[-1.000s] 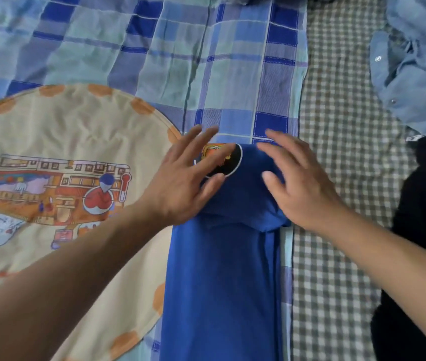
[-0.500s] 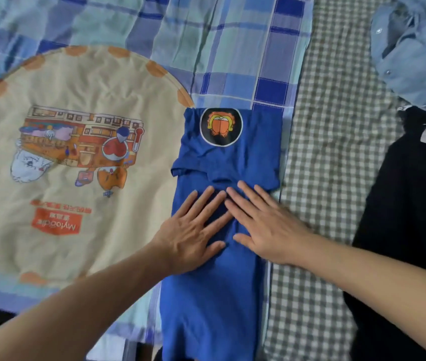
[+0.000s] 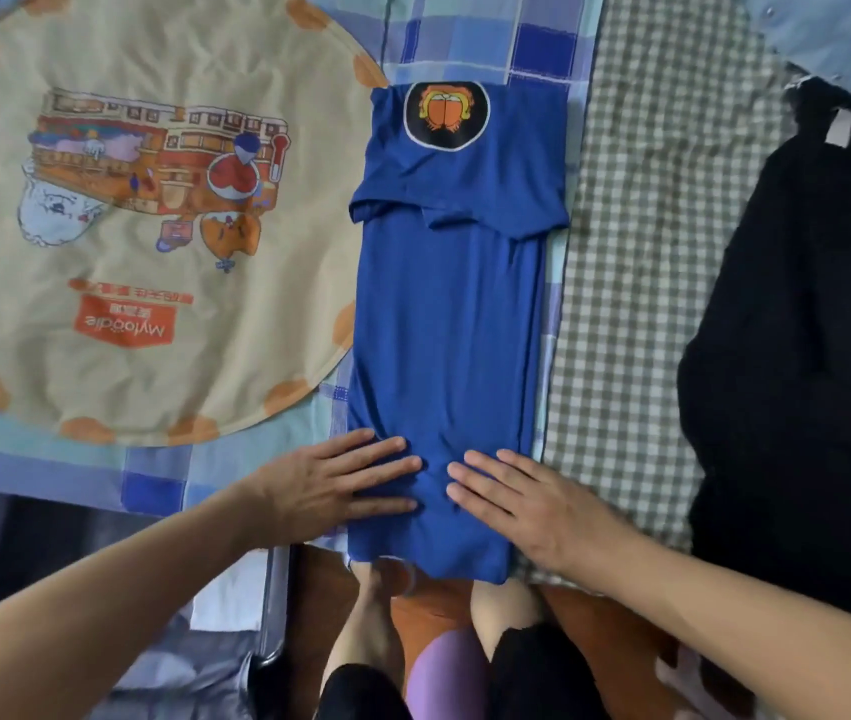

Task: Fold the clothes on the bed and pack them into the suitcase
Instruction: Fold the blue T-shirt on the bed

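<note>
A blue T-shirt (image 3: pixel 449 314) lies as a long narrow strip on the bed, sleeves folded in, with a round orange cartoon badge at its far end. Its near hem hangs slightly over the bed's edge. My left hand (image 3: pixel 340 480) lies flat on the shirt's lower left part, fingers straight. Beside it, my right hand (image 3: pixel 527 501) presses flat on the lower right part, fingers straight. No suitcase is in view.
A black garment (image 3: pixel 802 356) lies on the checked sheet (image 3: pixel 631 252) at the right, with a light blue shirt (image 3: pixel 839 39) at the top right corner. A round beige printed cloth (image 3: pixel 153 226) covers the plaid blanket (image 3: pixel 491 39) at the left. My legs and the floor show below the bed edge.
Both hands have slid down the blue shirt from its badge end to its near hem, smoothing it flat. The view has tilted down toward the bed's edge.
</note>
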The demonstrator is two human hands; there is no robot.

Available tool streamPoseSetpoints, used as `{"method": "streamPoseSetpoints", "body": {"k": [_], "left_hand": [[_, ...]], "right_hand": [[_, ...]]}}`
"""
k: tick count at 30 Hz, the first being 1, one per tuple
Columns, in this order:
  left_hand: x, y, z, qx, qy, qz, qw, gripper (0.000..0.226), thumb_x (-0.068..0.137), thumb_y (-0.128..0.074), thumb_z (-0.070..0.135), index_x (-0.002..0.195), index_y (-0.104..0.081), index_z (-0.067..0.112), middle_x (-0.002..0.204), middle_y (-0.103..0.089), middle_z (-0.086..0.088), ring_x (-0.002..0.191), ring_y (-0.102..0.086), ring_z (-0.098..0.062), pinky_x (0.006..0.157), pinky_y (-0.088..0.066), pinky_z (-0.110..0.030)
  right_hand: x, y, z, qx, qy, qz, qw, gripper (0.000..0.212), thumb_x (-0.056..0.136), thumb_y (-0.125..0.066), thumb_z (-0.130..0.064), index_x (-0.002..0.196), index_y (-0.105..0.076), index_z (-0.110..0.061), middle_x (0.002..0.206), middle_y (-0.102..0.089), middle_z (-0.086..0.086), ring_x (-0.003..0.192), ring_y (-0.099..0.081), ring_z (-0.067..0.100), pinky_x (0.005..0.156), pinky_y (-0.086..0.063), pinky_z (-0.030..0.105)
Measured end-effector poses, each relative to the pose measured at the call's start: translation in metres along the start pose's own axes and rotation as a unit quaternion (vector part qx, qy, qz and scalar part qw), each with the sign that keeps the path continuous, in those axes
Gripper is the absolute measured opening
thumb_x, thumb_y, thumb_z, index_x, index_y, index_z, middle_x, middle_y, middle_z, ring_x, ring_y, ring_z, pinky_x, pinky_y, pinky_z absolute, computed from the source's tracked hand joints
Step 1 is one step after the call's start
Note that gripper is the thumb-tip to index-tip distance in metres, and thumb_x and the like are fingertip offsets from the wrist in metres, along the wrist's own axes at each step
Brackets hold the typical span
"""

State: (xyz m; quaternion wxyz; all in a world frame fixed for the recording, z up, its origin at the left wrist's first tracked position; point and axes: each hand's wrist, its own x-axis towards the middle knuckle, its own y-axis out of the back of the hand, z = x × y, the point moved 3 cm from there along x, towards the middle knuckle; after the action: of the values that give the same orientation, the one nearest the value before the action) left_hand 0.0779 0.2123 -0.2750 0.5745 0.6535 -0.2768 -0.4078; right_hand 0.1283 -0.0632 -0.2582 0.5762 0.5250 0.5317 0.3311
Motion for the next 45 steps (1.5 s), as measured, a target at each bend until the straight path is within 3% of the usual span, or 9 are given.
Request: {"method": "streamPoseSetpoints", "body": {"k": [4, 11, 14, 18, 27, 37, 41, 43, 45], "left_hand": [[-0.024, 0.010, 0.027, -0.011, -0.033, 0.080, 0.996, 0.059, 0.101, -0.042, 0.026, 0.159, -0.031, 0.030, 0.167, -0.022, -0.003, 0.155, -0.017, -0.032, 0.124, -0.016, -0.049], [-0.062, -0.002, 0.031, 0.043, -0.063, -0.004, 0.997, 0.052, 0.097, -0.032, 0.016, 0.142, -0.056, 0.024, 0.159, -0.040, -0.011, 0.147, -0.037, -0.034, 0.124, -0.013, -0.051], [-0.052, -0.012, 0.035, 0.072, -0.068, 0.032, 0.995, 0.049, 0.104, -0.025, 0.009, 0.142, -0.052, 0.023, 0.148, -0.051, -0.010, 0.138, -0.047, -0.033, 0.123, -0.010, -0.049], [-0.026, -0.021, 0.039, 0.060, -0.060, 0.090, 0.992, 0.057, 0.105, -0.014, 0.009, 0.158, -0.031, 0.018, 0.165, -0.028, -0.009, 0.153, -0.021, -0.032, 0.125, -0.010, -0.046], [-0.039, 0.019, 0.044, -0.231, -0.030, 0.100, 0.967, 0.049, 0.108, -0.029, 0.026, 0.156, -0.039, 0.019, 0.162, -0.035, -0.004, 0.154, -0.023, -0.022, 0.125, -0.024, -0.042], [-0.048, 0.067, 0.023, -0.467, 0.052, 0.119, 0.875, 0.050, 0.108, -0.033, 0.032, 0.151, -0.045, 0.010, 0.159, -0.041, 0.000, 0.148, -0.036, -0.014, 0.117, -0.039, -0.043], [-0.046, 0.081, 0.014, -0.447, 0.035, 0.124, 0.885, 0.051, 0.108, -0.029, 0.034, 0.150, -0.048, 0.012, 0.155, -0.047, -0.001, 0.144, -0.043, -0.016, 0.115, -0.041, -0.041], [-0.045, 0.093, 0.004, -0.523, 0.129, 0.126, 0.833, 0.042, 0.108, -0.033, 0.027, 0.141, -0.057, 0.032, 0.138, -0.063, 0.010, 0.127, -0.060, -0.010, 0.104, -0.049, -0.034], [-0.035, 0.107, -0.015, -0.649, 0.263, 0.169, 0.693, 0.043, 0.109, -0.037, 0.010, 0.110, -0.070, 0.038, 0.101, -0.074, 0.020, 0.094, -0.068, 0.002, 0.086, -0.051, -0.018]], "right_hand": [[-0.014, 0.006, -0.022, 0.004, -0.037, 0.014, 0.999, 0.065, 0.089, -0.037, -0.010, 0.154, -0.038, -0.016, 0.163, -0.029, 0.008, 0.150, -0.025, 0.033, 0.120, -0.022, 0.049], [-0.039, 0.000, -0.041, -0.072, -0.082, -0.044, 0.993, 0.066, 0.089, -0.031, -0.008, 0.153, -0.038, -0.021, 0.162, -0.030, 0.012, 0.150, -0.021, 0.037, 0.120, -0.016, 0.054], [-0.027, -0.009, -0.059, -0.087, -0.121, -0.012, 0.989, 0.058, 0.095, -0.035, -0.007, 0.151, -0.041, -0.020, 0.157, -0.040, 0.012, 0.146, -0.030, 0.037, 0.122, -0.018, 0.053], [-0.022, -0.013, -0.068, -0.075, -0.095, -0.020, 0.992, 0.063, 0.093, -0.037, -0.011, 0.156, -0.032, -0.017, 0.163, -0.027, 0.011, 0.150, -0.021, 0.037, 0.125, -0.006, 0.051], [-0.040, 0.016, -0.068, 0.022, -0.117, -0.124, 0.985, 0.121, 0.073, -0.076, -0.061, 0.162, -0.005, -0.021, 0.169, 0.002, 0.008, 0.155, 0.002, 0.031, 0.120, -0.012, 0.057], [-0.013, 0.012, -0.059, 0.041, -0.189, 0.098, 0.976, 0.059, 0.098, -0.047, -0.033, 0.152, -0.038, -0.011, 0.140, -0.055, 0.005, 0.126, -0.053, 0.026, 0.115, -0.030, 0.049], [-0.006, 0.007, -0.043, 0.048, -0.221, 0.157, 0.961, 0.053, 0.095, -0.054, -0.023, 0.146, -0.047, -0.011, 0.129, -0.058, 0.005, 0.117, -0.054, 0.028, 0.113, -0.033, 0.048], [-0.006, 0.011, -0.033, 0.067, -0.229, 0.180, 0.954, 0.049, 0.088, -0.062, -0.011, 0.136, -0.057, -0.010, 0.125, -0.060, 0.006, 0.116, -0.053, 0.029, 0.112, -0.034, 0.049], [0.000, 0.026, -0.018, 0.107, -0.250, 0.231, 0.934, 0.038, 0.079, -0.067, -0.004, 0.117, -0.068, -0.008, 0.115, -0.065, 0.003, 0.113, -0.055, 0.029, 0.109, -0.036, 0.043]]}}
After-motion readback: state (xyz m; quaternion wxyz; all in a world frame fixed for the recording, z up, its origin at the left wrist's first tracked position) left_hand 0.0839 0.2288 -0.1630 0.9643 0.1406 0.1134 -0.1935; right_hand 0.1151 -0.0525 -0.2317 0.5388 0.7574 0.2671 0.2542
